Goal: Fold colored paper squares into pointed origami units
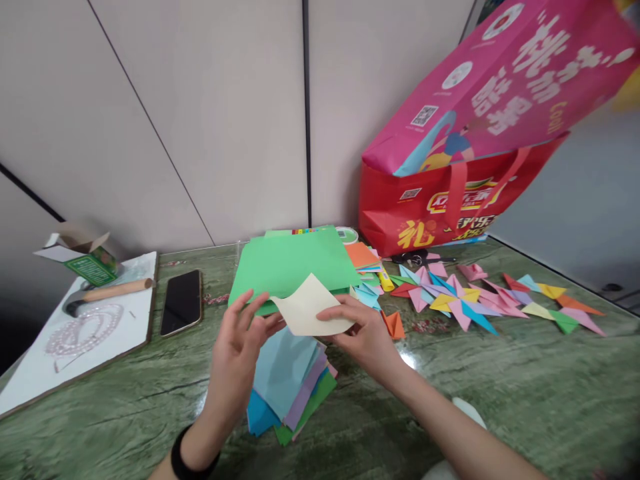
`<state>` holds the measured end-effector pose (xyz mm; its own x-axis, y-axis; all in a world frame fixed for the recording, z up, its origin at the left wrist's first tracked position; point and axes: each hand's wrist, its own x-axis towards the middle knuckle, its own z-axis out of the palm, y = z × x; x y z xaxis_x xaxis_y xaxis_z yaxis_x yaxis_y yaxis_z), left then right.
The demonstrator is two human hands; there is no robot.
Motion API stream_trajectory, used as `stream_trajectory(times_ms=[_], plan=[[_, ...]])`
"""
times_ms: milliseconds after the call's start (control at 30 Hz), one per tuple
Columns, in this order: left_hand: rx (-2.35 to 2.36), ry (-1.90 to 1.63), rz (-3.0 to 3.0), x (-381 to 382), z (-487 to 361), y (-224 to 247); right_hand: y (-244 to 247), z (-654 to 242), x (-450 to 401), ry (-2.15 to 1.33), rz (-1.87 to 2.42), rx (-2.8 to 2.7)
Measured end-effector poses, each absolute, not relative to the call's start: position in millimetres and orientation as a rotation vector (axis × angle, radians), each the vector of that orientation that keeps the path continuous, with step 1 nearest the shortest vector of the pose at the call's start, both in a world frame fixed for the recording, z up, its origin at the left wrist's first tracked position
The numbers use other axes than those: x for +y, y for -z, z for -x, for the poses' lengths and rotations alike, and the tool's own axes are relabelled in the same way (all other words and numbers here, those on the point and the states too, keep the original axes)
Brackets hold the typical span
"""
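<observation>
A cream square of paper point(310, 310) is held up above the table, one corner pointing away from me. My right hand point(363, 333) pinches its right side between thumb and fingers. At its left edge is my left hand point(245, 340), fingers spread, with some fingertips behind or under the paper; whether they grip it is hidden. Below lies a fanned stack of coloured squares point(285, 373), light blue on top, with purple, green and blue edges showing. Behind the cream paper rests a large green sheet pile point(295, 260).
Folded paper stars point(460, 300) and orange paper point(361, 255) lie right of the green sheets, near a yellow glue stick point(385, 280). Red point(425, 207) and pink bags point(490, 87) stand behind. At left are a phone point(181, 303), hammer point(110, 292), beads point(85, 330), and green box point(95, 263).
</observation>
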<state>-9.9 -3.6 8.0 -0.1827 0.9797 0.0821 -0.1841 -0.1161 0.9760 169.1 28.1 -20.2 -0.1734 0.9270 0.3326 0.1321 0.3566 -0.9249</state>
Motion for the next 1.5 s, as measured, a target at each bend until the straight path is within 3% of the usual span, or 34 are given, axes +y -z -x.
stream_trajectory(times_ms=[200, 700, 933, 1500], plan=[[1.094, -1.357, -0.712, 2.7, 12.1, -5.7, 19.6, -166.0, 23.5, -0.778, 0.954, -1.779], [0.956, -1.106, -0.919, -2.8, 11.2, -5.6, 16.7, -163.7, 22.8, -1.082, 0.945, -1.532], [0.838, -1.160, -0.874, -2.9, 9.2, -3.4, 16.4, -162.4, 21.2, -1.126, 1.152, -1.416], [1.070, -1.158, -1.027, -5.1, 11.6, -2.6, 20.3, -159.4, 20.0, -1.242, 0.995, -1.382]])
